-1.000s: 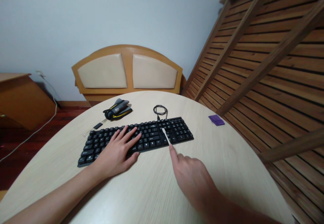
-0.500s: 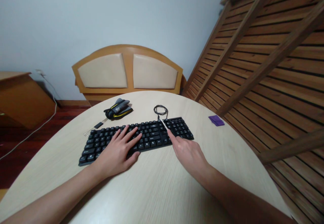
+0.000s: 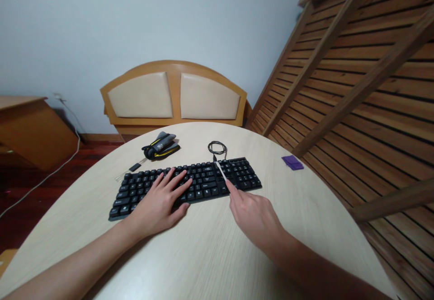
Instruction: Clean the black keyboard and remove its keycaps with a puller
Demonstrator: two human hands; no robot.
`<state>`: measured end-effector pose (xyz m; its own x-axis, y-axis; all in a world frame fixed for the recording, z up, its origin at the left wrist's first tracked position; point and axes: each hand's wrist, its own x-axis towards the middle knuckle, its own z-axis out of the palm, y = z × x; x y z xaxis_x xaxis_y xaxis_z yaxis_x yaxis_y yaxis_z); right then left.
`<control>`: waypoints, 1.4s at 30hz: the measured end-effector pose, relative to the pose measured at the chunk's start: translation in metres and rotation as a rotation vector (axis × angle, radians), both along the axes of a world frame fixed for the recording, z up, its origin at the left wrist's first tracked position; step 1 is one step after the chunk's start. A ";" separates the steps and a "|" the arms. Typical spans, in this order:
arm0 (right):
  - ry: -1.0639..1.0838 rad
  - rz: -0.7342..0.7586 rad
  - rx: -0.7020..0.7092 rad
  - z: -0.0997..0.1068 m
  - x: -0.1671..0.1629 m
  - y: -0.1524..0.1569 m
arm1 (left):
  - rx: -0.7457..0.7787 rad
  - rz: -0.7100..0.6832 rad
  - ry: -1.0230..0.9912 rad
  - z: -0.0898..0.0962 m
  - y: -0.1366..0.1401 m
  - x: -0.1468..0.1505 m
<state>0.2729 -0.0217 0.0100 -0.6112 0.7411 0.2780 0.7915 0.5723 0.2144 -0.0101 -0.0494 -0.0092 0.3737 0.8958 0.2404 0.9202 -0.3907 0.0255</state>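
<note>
A black keyboard [image 3: 206, 185] lies at a slant across the table. My left hand [image 3: 166, 200] rests on its letter keys with the fingers spread and the thumb near the front edge. In my right hand [image 3: 252, 212] is a thin white stick [image 3: 220, 170], gripped with the index finger stretched along it. The stick's far end is at the keys between the main block and the number pad; whether it touches them I cannot tell. Behind the keyboard lies its coiled black cable [image 3: 217, 147].
On the round light-wood table [image 3: 210, 264], a grey, black and yellow folded item [image 3: 161, 146] lies at the back left. Near it are a small black piece [image 3: 134, 167] and thin pale sticks [image 3: 121, 176]. A purple folded cloth [image 3: 292, 162] lies right. Wooden slats [image 3: 383, 101] lean beyond.
My right hand has drawn slightly toward me along the keyboard, and more of the white stick shows. The left hand stays on the keys. The whole view has shifted slightly.
</note>
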 end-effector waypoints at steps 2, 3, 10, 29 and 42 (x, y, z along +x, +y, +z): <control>0.039 0.017 0.020 -0.002 0.002 0.009 | 0.001 0.000 -0.010 0.000 0.000 0.000; 0.055 0.027 0.026 -0.003 0.002 0.013 | 0.003 -0.001 -0.018 0.000 0.000 0.000; 0.055 0.100 0.054 -0.015 -0.001 0.023 | 0.006 -0.005 -0.023 0.000 0.000 0.001; -0.067 0.022 0.012 -0.006 -0.008 0.013 | 0.003 0.000 0.019 0.001 0.000 0.002; 0.320 -0.029 -0.254 -0.007 -0.006 0.020 | -0.002 0.002 0.020 0.002 0.000 0.002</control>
<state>0.2671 -0.0018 0.0027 -0.5012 0.8264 0.2567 0.8121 0.5516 -0.1901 -0.0084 -0.0499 -0.0077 0.3766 0.8971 0.2309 0.9212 -0.3889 0.0083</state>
